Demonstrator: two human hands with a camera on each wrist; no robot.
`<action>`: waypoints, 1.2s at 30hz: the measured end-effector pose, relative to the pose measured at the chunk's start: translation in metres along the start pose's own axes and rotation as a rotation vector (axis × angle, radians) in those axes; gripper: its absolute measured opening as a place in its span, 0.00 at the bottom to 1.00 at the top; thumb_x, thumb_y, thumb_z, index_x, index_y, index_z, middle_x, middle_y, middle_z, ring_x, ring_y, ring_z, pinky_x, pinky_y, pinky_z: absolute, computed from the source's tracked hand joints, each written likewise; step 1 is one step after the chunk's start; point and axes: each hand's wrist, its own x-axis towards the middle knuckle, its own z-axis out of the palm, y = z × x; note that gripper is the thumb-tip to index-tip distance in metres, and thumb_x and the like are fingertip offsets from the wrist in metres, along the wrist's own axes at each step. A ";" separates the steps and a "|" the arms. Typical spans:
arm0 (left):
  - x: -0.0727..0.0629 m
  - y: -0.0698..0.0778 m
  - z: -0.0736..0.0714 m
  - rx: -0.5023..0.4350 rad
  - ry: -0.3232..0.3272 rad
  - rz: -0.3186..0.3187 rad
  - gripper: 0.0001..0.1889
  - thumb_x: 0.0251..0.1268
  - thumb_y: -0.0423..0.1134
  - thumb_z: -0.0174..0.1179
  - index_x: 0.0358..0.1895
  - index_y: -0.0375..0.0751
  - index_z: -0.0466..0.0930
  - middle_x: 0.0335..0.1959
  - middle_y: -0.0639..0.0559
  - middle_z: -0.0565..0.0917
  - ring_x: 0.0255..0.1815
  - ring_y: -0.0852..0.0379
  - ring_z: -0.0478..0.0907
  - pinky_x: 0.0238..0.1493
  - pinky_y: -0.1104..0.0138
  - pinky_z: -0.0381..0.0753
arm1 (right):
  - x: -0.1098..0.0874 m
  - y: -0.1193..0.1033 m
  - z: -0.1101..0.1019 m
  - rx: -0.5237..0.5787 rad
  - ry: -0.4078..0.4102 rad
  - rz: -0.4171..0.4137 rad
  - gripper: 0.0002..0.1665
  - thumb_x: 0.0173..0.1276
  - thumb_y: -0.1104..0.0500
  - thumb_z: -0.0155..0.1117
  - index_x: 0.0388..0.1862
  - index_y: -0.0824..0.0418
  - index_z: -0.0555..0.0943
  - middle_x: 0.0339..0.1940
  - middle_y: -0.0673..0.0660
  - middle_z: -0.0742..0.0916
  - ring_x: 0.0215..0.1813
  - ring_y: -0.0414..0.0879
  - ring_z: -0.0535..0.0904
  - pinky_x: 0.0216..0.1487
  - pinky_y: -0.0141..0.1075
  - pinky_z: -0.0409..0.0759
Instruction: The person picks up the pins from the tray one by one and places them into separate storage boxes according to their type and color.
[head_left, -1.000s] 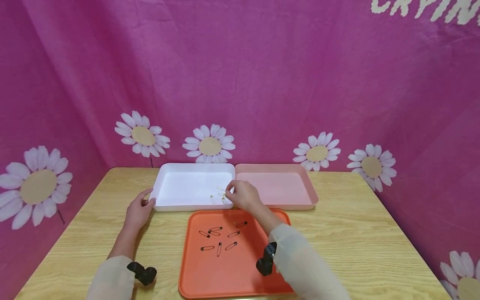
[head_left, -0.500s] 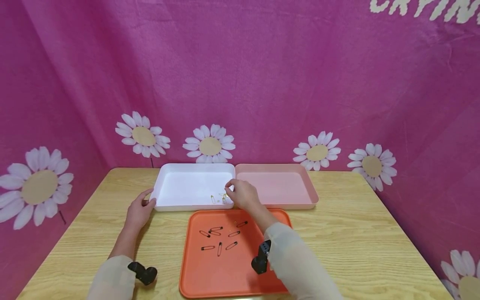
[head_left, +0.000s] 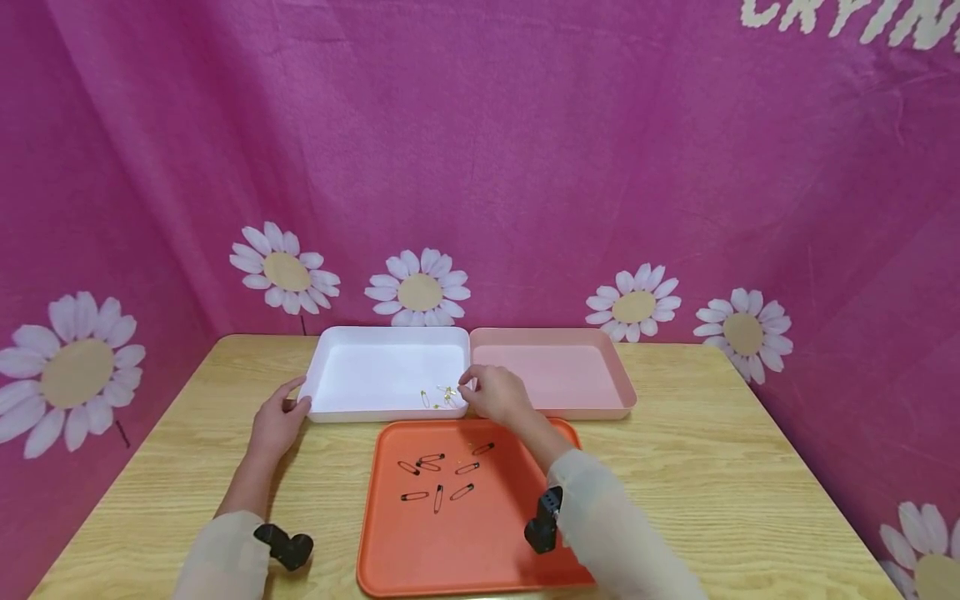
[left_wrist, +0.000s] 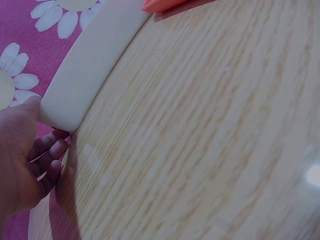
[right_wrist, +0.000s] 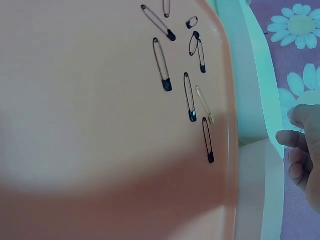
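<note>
In the head view, my left hand point(head_left: 276, 423) touches the left end of the white tray point(head_left: 367, 367), thumb and index finger at its front corner. The left wrist view shows its other fingers loosely bent. My right hand point(head_left: 501, 394) hovers over the seam between the white and pink trays. In the right wrist view its thumb and index finger are apart, with nothing visible between them. Several gold safety pins point(head_left: 425, 399) lie in the white tray's front right corner. Several black safety pins point(head_left: 438, 498) and a gold safety pin point(right_wrist: 204, 104) lie on the orange tray point(head_left: 450, 550).
The pink tray point(head_left: 562, 367) stands right beside the white one, at the back of the wooden table point(head_left: 712, 467). The orange tray sits in front of both. A magenta curtain point(head_left: 525, 167) with printed daisies hangs behind the table.
My right hand has drawn slightly right and down, away from the gold safety pins in the white tray, leaving more of them in sight. My left hand has stayed at the tray's corner.
</note>
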 end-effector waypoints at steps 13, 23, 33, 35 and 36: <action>-0.002 0.002 0.000 0.001 -0.010 -0.017 0.27 0.72 0.43 0.45 0.72 0.44 0.56 0.53 0.32 0.71 0.52 0.42 0.66 0.58 0.49 0.64 | -0.018 0.006 -0.002 -0.040 -0.070 -0.108 0.09 0.64 0.54 0.61 0.39 0.55 0.83 0.19 0.46 0.79 0.23 0.38 0.70 0.25 0.30 0.66; -0.001 0.001 0.000 0.001 -0.022 -0.028 0.27 0.72 0.44 0.45 0.72 0.45 0.55 0.53 0.33 0.70 0.52 0.42 0.65 0.57 0.50 0.65 | -0.030 0.009 0.002 -0.041 -0.086 -0.152 0.06 0.62 0.56 0.62 0.36 0.54 0.84 0.19 0.45 0.79 0.23 0.38 0.69 0.26 0.30 0.66; -0.002 0.001 0.000 0.011 -0.001 -0.006 0.27 0.72 0.43 0.46 0.71 0.42 0.57 0.52 0.32 0.71 0.52 0.42 0.66 0.57 0.50 0.65 | -0.036 0.011 0.012 -0.088 -0.207 -0.164 0.06 0.62 0.54 0.63 0.33 0.53 0.84 0.18 0.44 0.78 0.24 0.39 0.70 0.27 0.31 0.66; -0.003 0.002 0.000 0.009 -0.004 -0.006 0.27 0.72 0.43 0.46 0.71 0.42 0.57 0.53 0.32 0.71 0.52 0.42 0.66 0.58 0.50 0.64 | -0.036 0.013 0.014 -0.095 -0.218 -0.167 0.05 0.63 0.54 0.63 0.33 0.53 0.84 0.19 0.43 0.78 0.25 0.39 0.71 0.28 0.31 0.66; -0.003 0.003 0.000 0.008 -0.007 -0.008 0.27 0.72 0.43 0.46 0.71 0.42 0.57 0.53 0.32 0.71 0.52 0.42 0.66 0.58 0.50 0.64 | -0.037 0.013 0.015 -0.102 -0.224 -0.169 0.05 0.63 0.54 0.63 0.33 0.52 0.84 0.19 0.43 0.79 0.26 0.39 0.71 0.29 0.31 0.67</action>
